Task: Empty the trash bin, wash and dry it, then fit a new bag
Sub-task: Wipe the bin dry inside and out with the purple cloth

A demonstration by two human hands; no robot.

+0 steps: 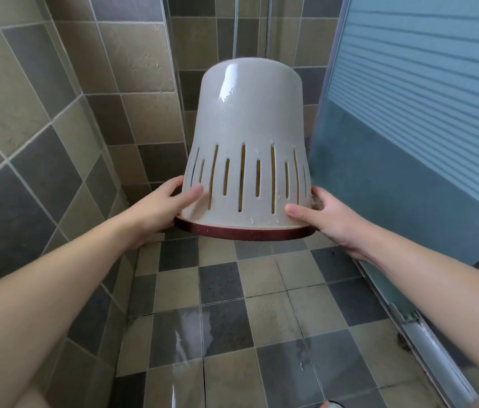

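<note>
The floor (264, 328) under the upturned bin (250, 148) is open; tiled walls (64, 119) and a glass door (426, 119) crowd both sides.

You hold the upturned pale plastic slotted trash bin (247, 142) above the wet tiled floor (261, 319), its dark rim (244, 232) lowest. Your left hand (158, 209) grips its left side, your right hand (320, 216) its right. The tiled wall (41, 113) stands left, the ribbed glass door (423, 113) right.
</note>
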